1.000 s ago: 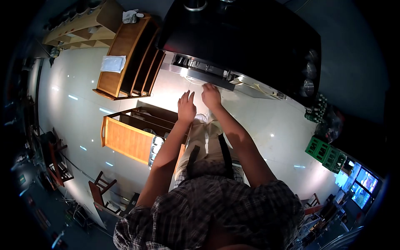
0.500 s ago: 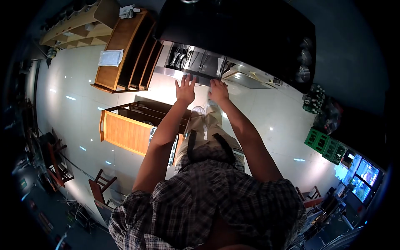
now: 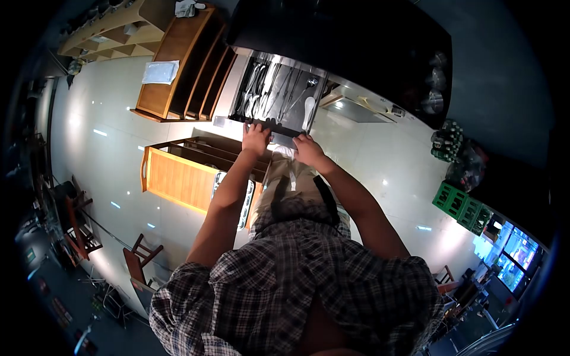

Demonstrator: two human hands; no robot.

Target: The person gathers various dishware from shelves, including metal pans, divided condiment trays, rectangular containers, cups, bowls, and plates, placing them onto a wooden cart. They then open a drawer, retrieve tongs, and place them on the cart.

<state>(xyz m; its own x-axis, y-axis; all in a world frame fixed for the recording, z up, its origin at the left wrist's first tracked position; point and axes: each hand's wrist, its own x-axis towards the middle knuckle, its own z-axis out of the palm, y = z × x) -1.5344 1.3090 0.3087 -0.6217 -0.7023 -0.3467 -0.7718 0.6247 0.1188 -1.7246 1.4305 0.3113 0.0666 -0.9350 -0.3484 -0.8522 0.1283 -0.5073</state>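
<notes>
A metal cutlery drawer (image 3: 285, 132) stands pulled out from the dark cabinet, its dark front panel towards me. Inside lie several pieces of silvery cutlery (image 3: 255, 89), long thin utensils (image 3: 287, 95), a ladle-like utensil (image 3: 310, 83) and a white spoon (image 3: 309, 110) at the right side. My left hand (image 3: 256, 140) has its fingers hooked over the drawer's front edge, left of centre. Near the right corner of the same edge, my right hand (image 3: 307, 151) grips the panel with bent fingers. Both thumbs are only partly visible.
A dark-topped cabinet (image 3: 356, 47) holds the drawer, with several glass items (image 3: 436, 80) on its right end. Two wooden shelved carts (image 3: 178, 65) (image 3: 178, 178) stand at my left. Green crates (image 3: 460, 204) are at the right, and chairs (image 3: 139, 261) behind me at left.
The drawer has slid out towards me, with both hands on its front edge, and more of the cutlery shows. My fingers, earlier stretched out, are now bent over the edge.
</notes>
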